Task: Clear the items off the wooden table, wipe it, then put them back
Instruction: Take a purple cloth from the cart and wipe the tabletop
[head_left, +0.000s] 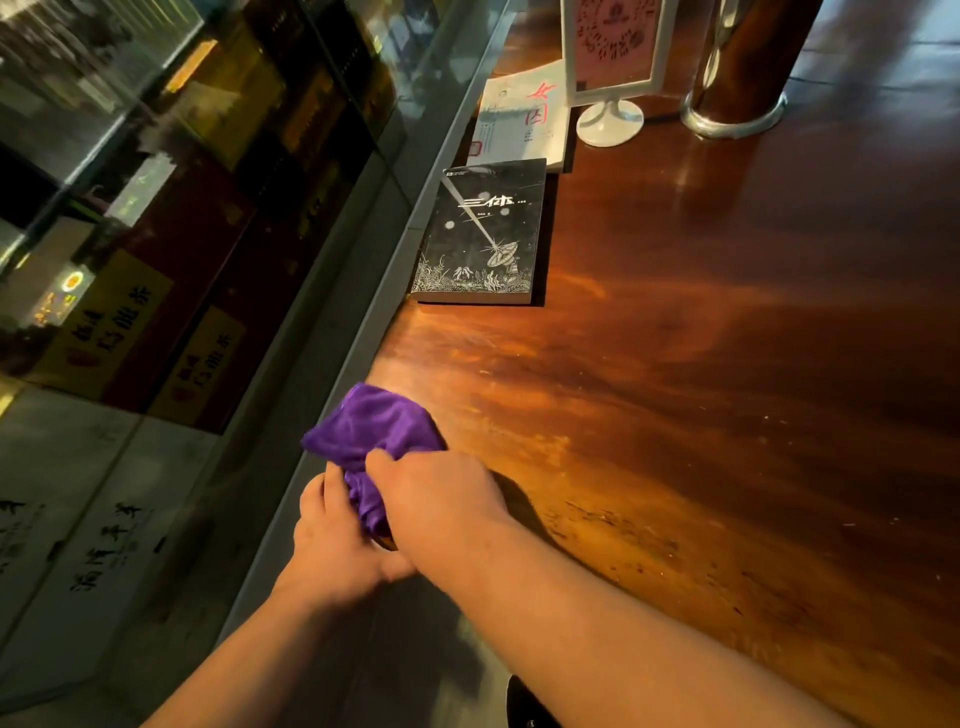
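Purple cloth (371, 431) is bunched between both hands, left (332, 540) and right (436, 499), fingers clenched on it, at the table's (675, 389) seven-o'clock edge, probably to form a wiping pad.

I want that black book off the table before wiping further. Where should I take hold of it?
Grip the black book by its near short edge, coming from your side. It lies flat, its left long edge runs close along the window ledge, and the white book sits at its far end, so fingers fit best there.
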